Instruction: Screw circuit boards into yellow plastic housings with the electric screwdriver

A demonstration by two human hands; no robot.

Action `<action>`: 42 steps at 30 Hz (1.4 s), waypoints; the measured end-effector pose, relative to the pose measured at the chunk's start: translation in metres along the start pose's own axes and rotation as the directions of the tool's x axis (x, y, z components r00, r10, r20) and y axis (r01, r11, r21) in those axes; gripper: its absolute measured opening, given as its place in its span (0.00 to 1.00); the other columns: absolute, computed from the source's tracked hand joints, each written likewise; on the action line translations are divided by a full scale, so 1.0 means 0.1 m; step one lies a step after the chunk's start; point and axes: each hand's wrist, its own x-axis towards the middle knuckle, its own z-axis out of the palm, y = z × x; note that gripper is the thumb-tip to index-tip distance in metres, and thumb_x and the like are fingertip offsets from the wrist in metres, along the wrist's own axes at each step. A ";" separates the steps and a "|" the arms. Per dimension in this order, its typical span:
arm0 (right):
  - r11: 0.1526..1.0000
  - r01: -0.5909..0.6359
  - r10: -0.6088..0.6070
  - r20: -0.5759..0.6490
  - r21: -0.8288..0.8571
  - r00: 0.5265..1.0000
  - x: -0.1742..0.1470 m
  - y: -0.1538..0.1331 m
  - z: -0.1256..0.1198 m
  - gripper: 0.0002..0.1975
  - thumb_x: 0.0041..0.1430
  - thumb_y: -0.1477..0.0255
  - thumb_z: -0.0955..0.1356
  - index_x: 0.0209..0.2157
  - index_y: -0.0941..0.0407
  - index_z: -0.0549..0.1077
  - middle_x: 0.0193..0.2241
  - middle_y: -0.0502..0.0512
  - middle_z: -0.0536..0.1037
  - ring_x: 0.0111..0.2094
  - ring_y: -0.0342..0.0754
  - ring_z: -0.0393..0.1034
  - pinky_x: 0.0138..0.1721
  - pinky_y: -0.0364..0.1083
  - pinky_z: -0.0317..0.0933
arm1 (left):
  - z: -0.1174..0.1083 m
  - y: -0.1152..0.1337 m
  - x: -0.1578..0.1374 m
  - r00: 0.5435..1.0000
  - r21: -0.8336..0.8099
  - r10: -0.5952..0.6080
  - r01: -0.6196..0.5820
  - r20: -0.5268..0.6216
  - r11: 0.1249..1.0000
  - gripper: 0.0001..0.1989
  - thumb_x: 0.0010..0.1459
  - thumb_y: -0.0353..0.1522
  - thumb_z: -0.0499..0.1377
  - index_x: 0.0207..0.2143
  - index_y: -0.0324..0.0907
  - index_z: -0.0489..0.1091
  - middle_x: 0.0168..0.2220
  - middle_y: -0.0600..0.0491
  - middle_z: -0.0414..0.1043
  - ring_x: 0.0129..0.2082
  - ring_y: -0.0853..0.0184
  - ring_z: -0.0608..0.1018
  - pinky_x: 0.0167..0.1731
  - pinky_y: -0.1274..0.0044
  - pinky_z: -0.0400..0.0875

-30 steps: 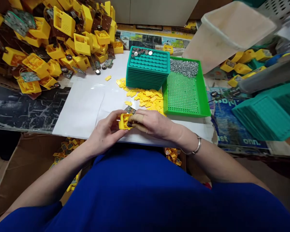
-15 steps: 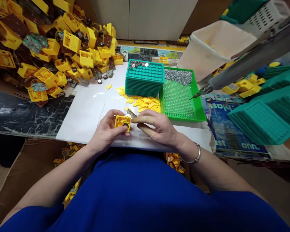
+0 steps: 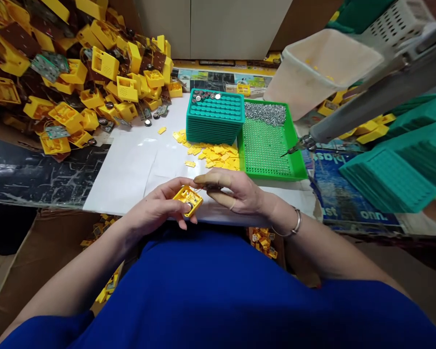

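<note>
My left hand [image 3: 163, 203] is closed round a small yellow plastic housing [image 3: 194, 198], its open side facing up. The thumb presses on a round dark part [image 3: 189, 207], which looks like a small speaker, inside the housing. Close by on the right, my right hand [image 3: 232, 191] pinches a small circuit board [image 3: 211, 186], mostly covered by the fingers. Thin wires run between the board and the housing. Coverings sit on some right fingers. Behind the hands lies a heap of flat yellow pieces [image 3: 221, 156].
A stack of teal trays [image 3: 216, 123] carries small round metal parts. Right of it, a green tray [image 3: 298, 167] holds many screws. A power screwdriver [image 3: 308, 140] hangs over that tray. Yellow housings with boards [image 3: 105, 63] pile up at left; more teal trays [image 3: 392, 179] stand right.
The housing has tilted and moved slightly right and down in my left hand. My right fingers have closed over the circuit board, which stood visible above the housing before.
</note>
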 end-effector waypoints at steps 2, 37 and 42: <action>0.998 -0.058 0.059 -0.069 0.017 0.996 -0.01 -0.03 0.02 0.14 0.63 0.79 0.65 0.51 0.59 0.70 0.37 0.55 0.79 0.35 0.39 0.74 0.38 0.39 0.70 | 0.01 -0.01 0.01 0.996 0.081 0.078 -0.074 -0.052 0.994 0.20 0.52 0.28 0.65 0.48 0.46 0.67 0.33 0.55 0.75 0.30 0.65 0.81 0.24 0.79 0.76; 0.749 0.259 -0.290 0.050 -0.609 0.956 -0.11 -0.30 0.24 0.16 0.63 0.79 0.63 0.53 0.57 0.65 0.36 0.57 0.81 0.30 0.45 0.71 0.29 0.45 0.68 | 0.09 -0.12 0.12 0.941 0.067 0.274 -0.266 -0.198 0.962 0.20 0.50 0.30 0.69 0.44 0.43 0.67 0.38 0.53 0.78 0.37 0.67 0.80 0.38 0.78 0.73; 0.828 0.247 -0.302 -0.031 -0.503 0.953 -0.16 -0.25 0.28 0.10 0.63 0.78 0.65 0.46 0.62 0.69 0.39 0.64 0.81 0.40 0.48 0.76 0.39 0.47 0.75 | 0.14 -0.11 0.14 0.931 -0.016 0.277 -0.289 -0.239 0.957 0.18 0.51 0.30 0.68 0.42 0.44 0.65 0.34 0.56 0.77 0.33 0.67 0.81 0.36 0.76 0.74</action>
